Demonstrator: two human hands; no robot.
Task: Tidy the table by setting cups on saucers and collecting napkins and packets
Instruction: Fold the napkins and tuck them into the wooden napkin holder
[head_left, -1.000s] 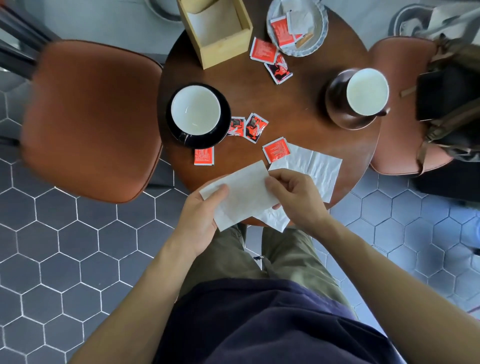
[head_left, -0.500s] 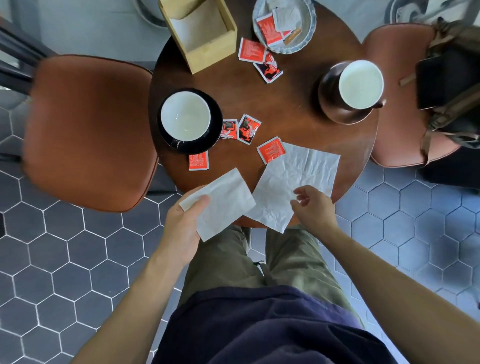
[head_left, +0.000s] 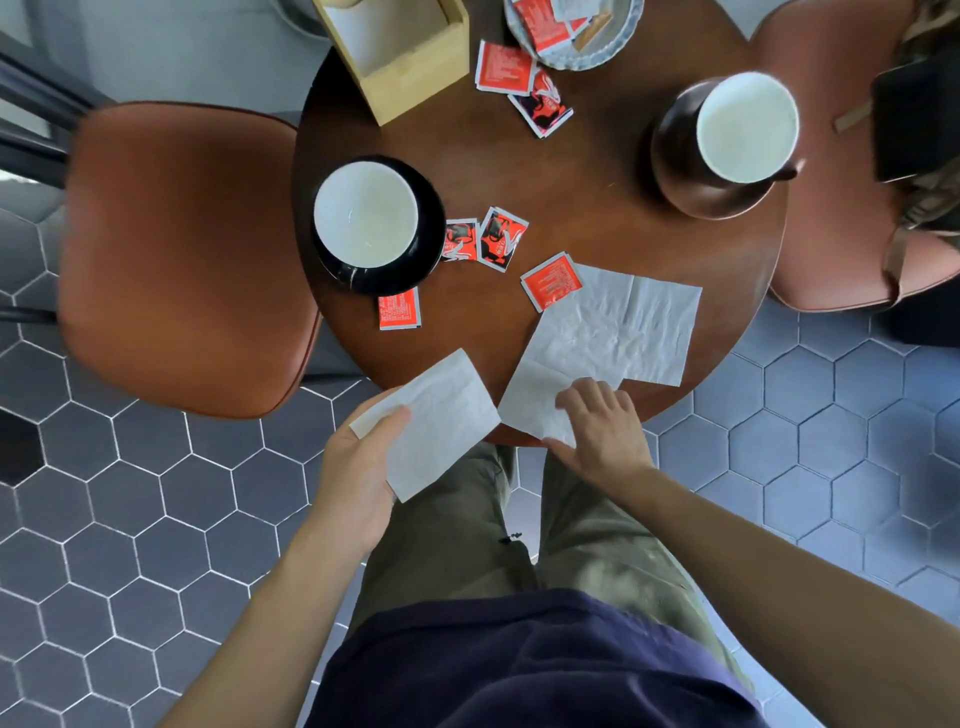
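Note:
My left hand (head_left: 358, 467) holds a folded white napkin (head_left: 436, 421) off the near edge of the round wooden table (head_left: 571, 171). My right hand (head_left: 602, 426) rests with its fingers on the near corner of a larger unfolded napkin (head_left: 608, 332) lying on the table. A white cup (head_left: 366, 215) sits on a black saucer (head_left: 431, 249) at the left. Another white cup (head_left: 745, 127) stands on a brown saucer (head_left: 680, 171) at the right. Several red packets lie loose, one (head_left: 551, 280) beside the unfolded napkin, one (head_left: 399, 309) below the black saucer.
A wooden napkin box (head_left: 410, 57) and a grey dish (head_left: 571, 31) with packets stand at the far side. Brown chairs flank the table at left (head_left: 176, 249) and right (head_left: 831, 208); a bag (head_left: 919, 119) lies on the right one. Hexagon floor tiles surround it.
My hands have parted: the left drew the folded napkin to the left, off the table edge, and the right let it go and came down onto the unfolded napkin's near corner.

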